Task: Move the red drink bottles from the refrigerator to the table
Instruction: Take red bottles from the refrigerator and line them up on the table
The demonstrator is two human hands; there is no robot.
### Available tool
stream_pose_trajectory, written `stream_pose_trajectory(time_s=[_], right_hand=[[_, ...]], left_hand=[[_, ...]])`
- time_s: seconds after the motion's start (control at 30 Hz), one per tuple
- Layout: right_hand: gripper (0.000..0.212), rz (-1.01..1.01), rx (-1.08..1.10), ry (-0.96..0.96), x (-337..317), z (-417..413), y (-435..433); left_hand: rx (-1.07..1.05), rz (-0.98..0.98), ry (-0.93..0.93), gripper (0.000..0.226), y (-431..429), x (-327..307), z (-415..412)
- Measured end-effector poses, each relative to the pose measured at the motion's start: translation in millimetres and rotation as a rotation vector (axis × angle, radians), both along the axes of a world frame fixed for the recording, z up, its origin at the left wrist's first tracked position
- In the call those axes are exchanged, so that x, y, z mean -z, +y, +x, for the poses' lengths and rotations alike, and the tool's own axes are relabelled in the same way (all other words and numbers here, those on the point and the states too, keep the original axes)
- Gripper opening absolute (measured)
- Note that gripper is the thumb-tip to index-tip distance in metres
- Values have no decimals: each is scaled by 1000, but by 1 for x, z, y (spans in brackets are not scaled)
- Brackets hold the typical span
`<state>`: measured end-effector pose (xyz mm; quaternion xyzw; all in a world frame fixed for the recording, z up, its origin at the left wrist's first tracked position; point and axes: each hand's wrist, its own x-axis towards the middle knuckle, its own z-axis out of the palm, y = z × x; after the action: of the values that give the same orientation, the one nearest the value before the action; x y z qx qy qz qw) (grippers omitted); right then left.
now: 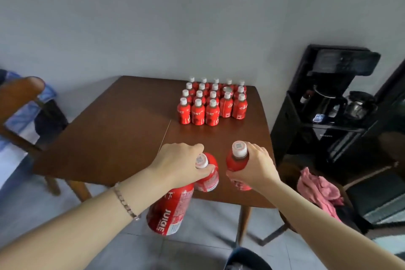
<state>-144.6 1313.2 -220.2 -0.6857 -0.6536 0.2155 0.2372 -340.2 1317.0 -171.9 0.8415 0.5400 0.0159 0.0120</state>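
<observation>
Several red drink bottles (212,105) with white caps stand in rows at the far right of the brown wooden table (114,129). My left hand (182,163) grips two red bottles by their tops: one (208,172) over the table's near edge, and a larger-looking one (169,210) hanging below my wrist, off the table's front. My right hand (256,167) holds a third red bottle (237,160) by its shoulder, upright over the near right part of the table. The refrigerator is out of sight.
A black water dispenser (331,103) with a kettle stands right of the table. A pink cloth (317,190) lies on a chair at the right. A wooden chair (24,103) with blue fabric is at the left. The grey wall lies behind.
</observation>
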Motion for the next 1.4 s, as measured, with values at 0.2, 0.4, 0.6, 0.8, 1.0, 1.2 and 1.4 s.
stream_pose_trajectory(time_s=[0.2,0.4,0.6,0.8,1.0,1.2,1.4], right_hand=[[70,-72,145,34,51,-13,109],[69,-141,364,90,91,-29,206],[65,-199,559,151,121,-16,260],[70,-197,675,185,136,7,324],[64,-176,533,222,154,18,387],[71,-193,426,373,171,15,402],[84,-280,187,220,161,35,358]], left_hand=[[126,-34,72,41,107,40,-18],[225,-61,33,38,241,74,-28],[297,-125,32,39,314,110,-25],[280,-194,-7,37,343,137,-13],[268,-81,-125,41,364,152,6],[279,-82,-164,42,375,161,28],[247,-149,-187,41,384,158,44]])
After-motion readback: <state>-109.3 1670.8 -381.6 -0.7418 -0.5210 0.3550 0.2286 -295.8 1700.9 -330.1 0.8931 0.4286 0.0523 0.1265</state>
